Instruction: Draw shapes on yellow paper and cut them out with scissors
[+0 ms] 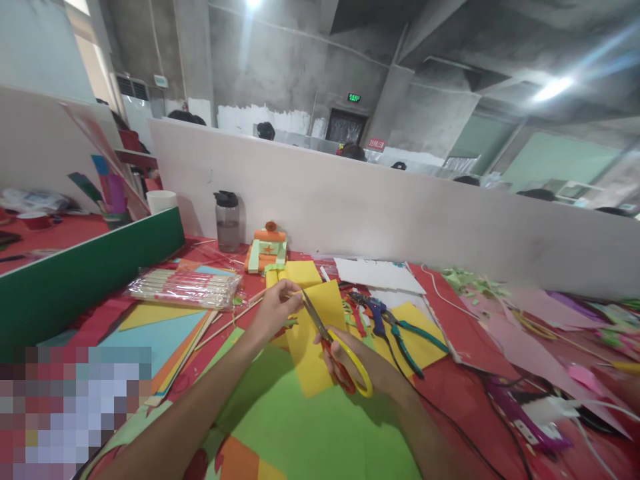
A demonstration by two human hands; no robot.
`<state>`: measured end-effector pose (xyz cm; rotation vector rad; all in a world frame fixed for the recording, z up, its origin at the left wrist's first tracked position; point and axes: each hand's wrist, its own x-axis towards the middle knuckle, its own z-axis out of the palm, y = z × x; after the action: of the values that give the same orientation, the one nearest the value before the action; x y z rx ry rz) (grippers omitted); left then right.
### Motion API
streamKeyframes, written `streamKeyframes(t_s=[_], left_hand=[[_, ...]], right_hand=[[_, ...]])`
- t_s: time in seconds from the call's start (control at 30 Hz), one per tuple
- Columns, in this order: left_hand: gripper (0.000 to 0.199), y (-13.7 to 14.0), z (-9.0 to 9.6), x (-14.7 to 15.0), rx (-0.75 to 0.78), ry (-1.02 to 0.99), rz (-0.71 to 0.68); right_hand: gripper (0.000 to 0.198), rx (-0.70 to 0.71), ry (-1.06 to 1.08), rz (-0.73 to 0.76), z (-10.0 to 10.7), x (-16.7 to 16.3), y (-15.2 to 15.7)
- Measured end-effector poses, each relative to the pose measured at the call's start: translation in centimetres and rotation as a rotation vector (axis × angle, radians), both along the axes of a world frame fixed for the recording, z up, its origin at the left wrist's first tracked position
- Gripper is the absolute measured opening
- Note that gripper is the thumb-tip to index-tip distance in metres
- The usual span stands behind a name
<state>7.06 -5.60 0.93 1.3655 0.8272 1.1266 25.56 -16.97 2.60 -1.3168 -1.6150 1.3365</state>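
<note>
My right hand (345, 357) is closed around a pair of scissors (361, 367) with yellow and red handles. The blades point up and to the left, across a sheet of yellow paper (305, 363). My left hand (275, 310) pinches the paper's upper left side, close to the scissor tips. Whether the blades are parted is hard to make out. Beneath both hands lies a large green sheet (300, 427). Behind my left hand is a folded yellow paper piece (303, 272).
To the right lie teal-handled pliers (405, 333) and a blue glue gun (377, 315) with a black cord. At the back stand a water bottle (228, 223) and an orange-green paper model (269, 252). Packed sticks (185, 288) lie left; a white partition (300, 193) runs behind.
</note>
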Motion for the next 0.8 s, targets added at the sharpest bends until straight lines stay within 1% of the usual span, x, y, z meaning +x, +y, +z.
streamKeyframes(t_s=[0.1, 0.23, 0.43, 0.53, 0.63, 0.8], left_hand=[[0.028, -0.1, 0.0, 0.0, -0.001, 0.014, 0.002], [0.025, 0.0, -0.2, 0.0, 0.013, 0.036, 0.002], [0.023, 0.2, -0.5, -0.2, -0.006, 0.055, -0.013], [0.024, 0.2, -0.3, -0.1, -0.013, 0.036, -0.018], [0.026, 0.1, -0.2, -0.1, -0.003, 0.009, -0.007], [0.026, 0.3, -0.2, -0.1, -0.015, 0.011, 0.014]], right_hand=[[0.058, -0.027, 0.015, 0.045, 0.6, -0.3, -0.3], [0.053, 0.011, -0.005, 0.05, 0.8, -0.3, -0.2], [0.059, 0.0, -0.003, 0.058, 0.3, 0.0, 0.1], [0.057, 0.033, -0.018, 0.062, 0.0, 0.0, 0.3], [0.059, 0.055, -0.005, 0.07, -0.3, 0.1, 0.4], [0.065, 0.044, 0.026, 0.078, -0.5, 0.1, 0.4]])
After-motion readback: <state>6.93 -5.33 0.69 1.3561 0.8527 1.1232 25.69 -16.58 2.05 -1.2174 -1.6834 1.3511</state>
